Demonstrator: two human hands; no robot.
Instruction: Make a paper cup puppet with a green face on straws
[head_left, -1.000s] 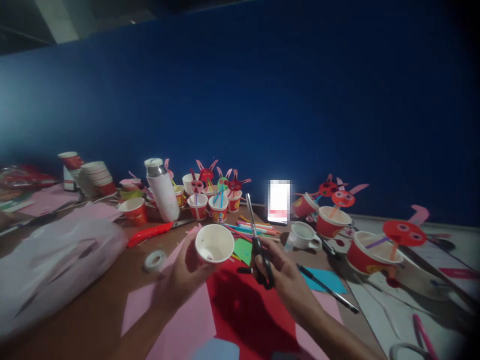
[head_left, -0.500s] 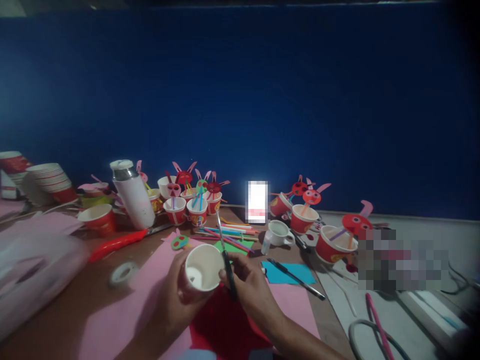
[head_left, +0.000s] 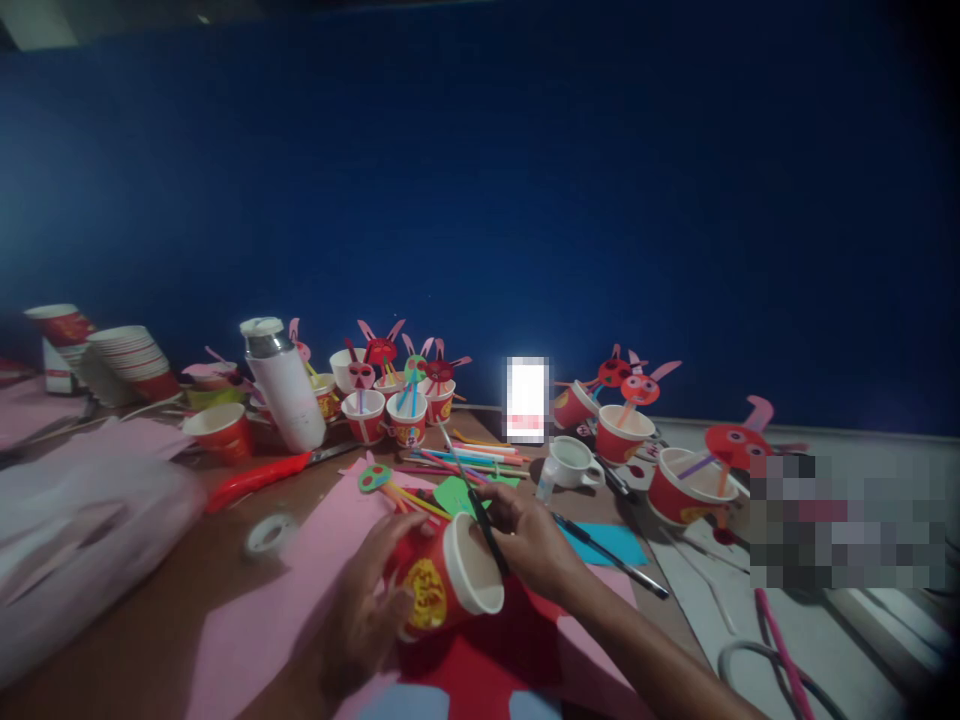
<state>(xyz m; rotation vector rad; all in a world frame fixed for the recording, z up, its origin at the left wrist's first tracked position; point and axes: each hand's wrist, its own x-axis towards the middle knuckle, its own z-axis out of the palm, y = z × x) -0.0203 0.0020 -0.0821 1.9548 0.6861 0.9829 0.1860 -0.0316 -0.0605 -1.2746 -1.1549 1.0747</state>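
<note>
Left grip: our left hand (head_left: pixel 367 610) wraps the red paper cup (head_left: pixel 442 585) around its wall, fingers closed on it, tipping it on its side so the open mouth faces our other hand.
Right grip: our right hand (head_left: pixel 532 545) is closed around the scissors (head_left: pixel 480 510), handles hidden in the palm, blades pointing up and away from us; we cannot tell whether the blades are apart.
Cup and scissors: the blades cross just above the cup's white rim, close enough to look touching, which we judge puts the rim within the blades' reach.
Under the grips: red paper (head_left: pixel 517 640) lies directly below both hands, on pink paper (head_left: pixel 262 620) spread over the tabletop (head_left: pixel 172 560).
Beyond the left grip: a tape roll (head_left: pixel 268 535) and a red-handled cutter (head_left: pixel 259 478) lie flat, with a white flask (head_left: pixel 283 385) upright further off.
Beyond the right grip: loose coloured straws (head_left: pixel 465 458), a white mug (head_left: pixel 574 462), a black pen (head_left: pixel 611 555) on blue paper (head_left: pixel 607 545).
Far side: finished cups with paper faces on straws (head_left: pixel 390 395) stand grouped against the blue wall (head_left: pixel 525 200).
</note>
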